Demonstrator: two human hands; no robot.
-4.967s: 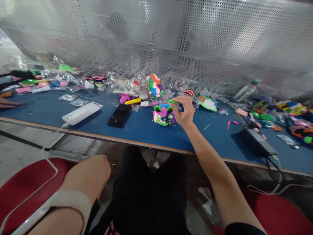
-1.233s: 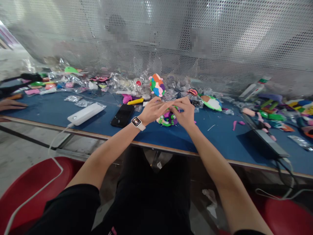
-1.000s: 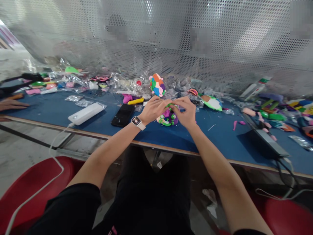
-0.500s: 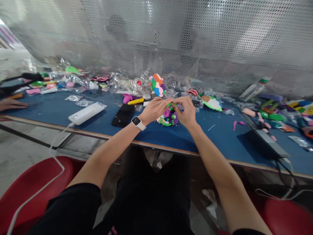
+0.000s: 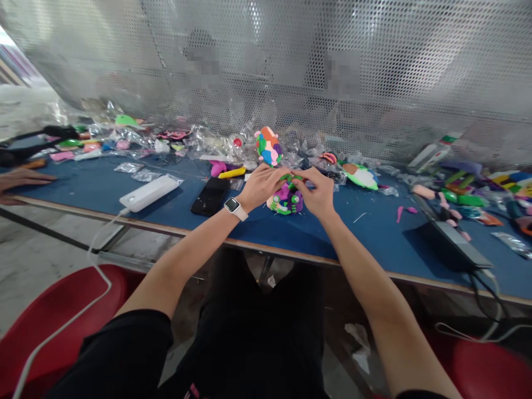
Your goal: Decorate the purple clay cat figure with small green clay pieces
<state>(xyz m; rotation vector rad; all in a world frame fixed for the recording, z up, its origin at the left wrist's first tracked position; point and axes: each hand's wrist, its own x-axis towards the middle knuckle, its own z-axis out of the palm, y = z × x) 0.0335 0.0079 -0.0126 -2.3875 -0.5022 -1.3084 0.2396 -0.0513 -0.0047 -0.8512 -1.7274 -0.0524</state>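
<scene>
A rounded figure of purple, green and pink clay [image 5: 285,199] sits on the blue table [image 5: 257,230] in front of me. Over its top, my left hand [image 5: 264,187], with a watch [image 5: 233,205] on the wrist, pinches a strip of green clay [image 5: 286,177]. From the other side my right hand [image 5: 318,191] has thumb and forefinger closed on the same green clay. The fingertips of both hands nearly meet and partly hide the clay. Behind them stands a multicoloured clay piece [image 5: 269,146].
A black phone [image 5: 210,195] and a white power bank [image 5: 150,193] lie to the left, a dark box [image 5: 455,244] to the right. Clay and plastic bags line the back by the perforated metal panel [image 5: 266,66]. Another person's hand [image 5: 27,180] rests at far left.
The green clay between my fingertips shows more, and my hands have shifted only slightly. The other person's hand shows slightly farther into view.
</scene>
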